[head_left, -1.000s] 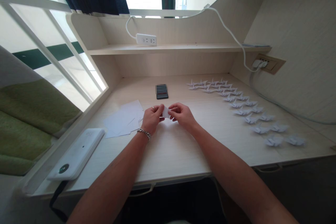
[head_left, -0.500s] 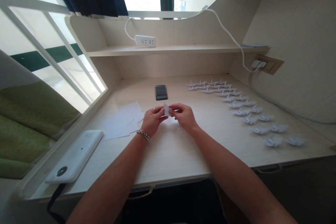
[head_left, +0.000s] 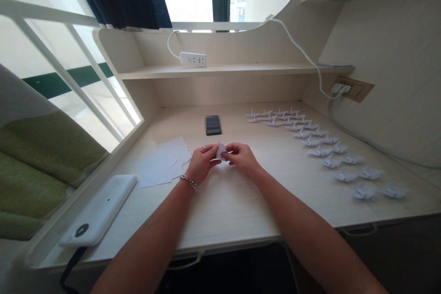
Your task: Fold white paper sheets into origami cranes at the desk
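Note:
A small folded piece of white paper (head_left: 221, 151) is held upright just above the middle of the desk. My left hand (head_left: 204, 160), with a ring and a chain bracelet, pinches its left side between thumb and fingers. On the other side, my right hand (head_left: 240, 158) grips the paper's right edge, its fingers curled. The fingers partly hide the folds. White paper sheets (head_left: 160, 163) lie loosely overlapped to the left of my left hand. Several folded paper cranes (head_left: 319, 152) stand in rows on the right of the desk.
A dark phone-like object (head_left: 213, 126) lies beyond my hands. At the left edge rests a long white device (head_left: 99, 211) with a dark strap. A power strip (head_left: 193, 59) stands on the shelf (head_left: 234, 70). A white cable runs to the wall socket (head_left: 354, 88) at right.
The paper between my fingers has turned and its shape looks narrower and more bent. My hands stay together at the same place on the desk; the whole view has shifted slightly.

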The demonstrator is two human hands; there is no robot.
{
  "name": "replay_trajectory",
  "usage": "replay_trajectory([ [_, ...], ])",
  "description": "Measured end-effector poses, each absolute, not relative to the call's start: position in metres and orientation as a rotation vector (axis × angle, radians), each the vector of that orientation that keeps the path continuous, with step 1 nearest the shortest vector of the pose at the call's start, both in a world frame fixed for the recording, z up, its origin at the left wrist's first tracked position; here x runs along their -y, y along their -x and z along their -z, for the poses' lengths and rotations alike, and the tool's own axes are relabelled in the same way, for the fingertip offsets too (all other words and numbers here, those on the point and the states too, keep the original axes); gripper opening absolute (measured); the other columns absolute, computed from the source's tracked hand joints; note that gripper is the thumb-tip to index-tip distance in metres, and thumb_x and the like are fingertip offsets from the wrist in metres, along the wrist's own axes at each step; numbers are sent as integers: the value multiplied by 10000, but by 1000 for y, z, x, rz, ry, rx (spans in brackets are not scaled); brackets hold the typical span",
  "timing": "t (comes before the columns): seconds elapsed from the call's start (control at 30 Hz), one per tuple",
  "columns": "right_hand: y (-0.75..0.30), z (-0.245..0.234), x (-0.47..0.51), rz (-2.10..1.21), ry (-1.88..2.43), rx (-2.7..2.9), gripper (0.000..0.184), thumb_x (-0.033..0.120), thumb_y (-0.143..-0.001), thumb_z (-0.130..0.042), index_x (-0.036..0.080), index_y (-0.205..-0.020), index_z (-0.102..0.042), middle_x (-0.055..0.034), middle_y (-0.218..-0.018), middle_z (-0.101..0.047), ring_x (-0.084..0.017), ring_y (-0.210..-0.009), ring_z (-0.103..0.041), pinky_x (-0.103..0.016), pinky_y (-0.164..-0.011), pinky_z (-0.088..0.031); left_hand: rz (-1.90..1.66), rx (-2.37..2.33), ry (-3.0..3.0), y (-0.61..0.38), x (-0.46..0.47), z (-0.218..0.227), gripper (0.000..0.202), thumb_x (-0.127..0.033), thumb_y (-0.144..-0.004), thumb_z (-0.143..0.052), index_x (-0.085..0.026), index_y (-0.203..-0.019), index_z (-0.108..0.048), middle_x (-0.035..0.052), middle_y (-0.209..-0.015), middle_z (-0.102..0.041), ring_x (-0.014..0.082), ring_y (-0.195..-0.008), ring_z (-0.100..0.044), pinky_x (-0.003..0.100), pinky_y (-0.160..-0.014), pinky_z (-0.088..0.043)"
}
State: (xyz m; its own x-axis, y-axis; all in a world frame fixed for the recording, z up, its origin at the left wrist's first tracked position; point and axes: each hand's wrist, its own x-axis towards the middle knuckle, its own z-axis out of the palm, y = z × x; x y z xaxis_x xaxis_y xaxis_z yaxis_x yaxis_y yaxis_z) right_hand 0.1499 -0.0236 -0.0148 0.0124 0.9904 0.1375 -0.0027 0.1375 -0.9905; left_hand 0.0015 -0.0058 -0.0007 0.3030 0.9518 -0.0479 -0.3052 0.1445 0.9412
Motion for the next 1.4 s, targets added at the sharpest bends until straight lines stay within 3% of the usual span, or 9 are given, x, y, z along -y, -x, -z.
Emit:
replay_trajectory([
  [0.3, -148, 20, 22, -1202, 1083, 1282, 185, 283, -624, -723, 175, -759, -659, 22, -624, -606, -100, -571, -555, -208, -509, -474, -1190, -1010, -1156, -3, 2, 6, 346, -436, -622, -777, -130, -733, -660, 5, -672, -625, 111, -604, -586, 241, -572, -517],
  [0.53, -146, 9, 28, -1240, 1182, 1243, 171, 149, -632, -582, 191, -751, -697, -19, -734, -643, -138, -690, -602, -189, -488, -462, -1291, -1066, -1428, -3, -3, 15, 347, -464, -721, -693, -130, -812, -667, 27, -711, -664, 141, -631, -621, 281, -626, -549],
  [0.67, -147, 3, 30, -1233, 1245, 1220, 150, 221, -694, -567, 192, -764, -697, -16, -708, -611, -122, -615, -570, -187, -439, -420, -1300, -1065, -1523, -2, -4, 17, 334, -458, -746, -672, -135, -833, -671, 41, -727, -677, 155, -646, -633, 288, -629, -543],
  [0.8, -148, 3, 30, -1272, 1236, 1201, 237, 414, -755, -621, 180, -779, -650, -31, -737, -655, -114, -575, -595, -192, -451, -412, -1326, -1047, -1606, -1, -3, 16, 297, -407, -748, -683, -134, -863, -669, 64, -785, -703, 170, -708, -657, 290, -677, -537],
  [0.87, -147, 6, 29, -1299, 1202, 1211, 286, 443, -705, -693, 176, -774, -617, -32, -725, -669, -124, -577, -618, -204, -478, -435, -1323, -1033, -1635, -1, -3, 16, 275, -382, -751, -684, -133, -865, -665, 71, -807, -709, 175, -738, -667, 294, -709, -535],
  [1.03, -146, 17, 25, -1291, 1106, 1170, 335, 273, -534, -810, 174, -722, -551, 20, -584, -621, -137, -556, -623, -239, -522, -477, -1350, -1008, -1580, -1, -5, 19, 255, -360, -746, -681, -137, -861, -638, 63, -785, -696, 169, -709, -661, 308, -694, -541],
  [1.4, -147, 21, 20, -1246, 1099, 1129, 323, 240, -532, -780, 181, -676, -497, 41, -527, -602, -114, -516, -590, -230, -515, -463, -1332, -969, -1201, -7, -2, 12, 281, -310, -687, -718, -141, -858, -573, 7, -723, -667, 137, -679, -652, 308, -670, -571],
])
